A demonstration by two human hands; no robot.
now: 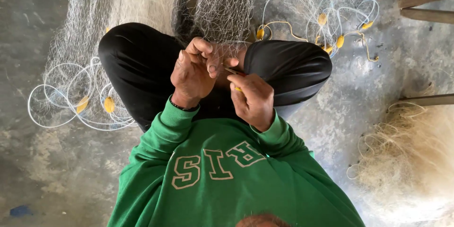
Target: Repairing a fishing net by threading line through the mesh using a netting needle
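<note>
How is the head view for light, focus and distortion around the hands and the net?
Head view: soft, even daylight, no hard shadows or glare; left hand, right hand and the fine net between them are sharp; wide lens bends the edges, so the green sweatshirt looms large; the pale net heap looks washed out.

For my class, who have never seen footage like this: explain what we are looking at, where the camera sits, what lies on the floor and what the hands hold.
There is one picture, taken by a camera worn on a person's head and looking straight down. You see their green sweatshirt, crossed legs in black trousers and two bare hands. The left hand pinches a fine, pale fishing net that hangs down in front. The right hand holds a slim tool, seemingly a netting needle, against the mesh. On the grey concrete floor lie coils of white line strung with small yellow floats, and a heap of net at the right.
</note>
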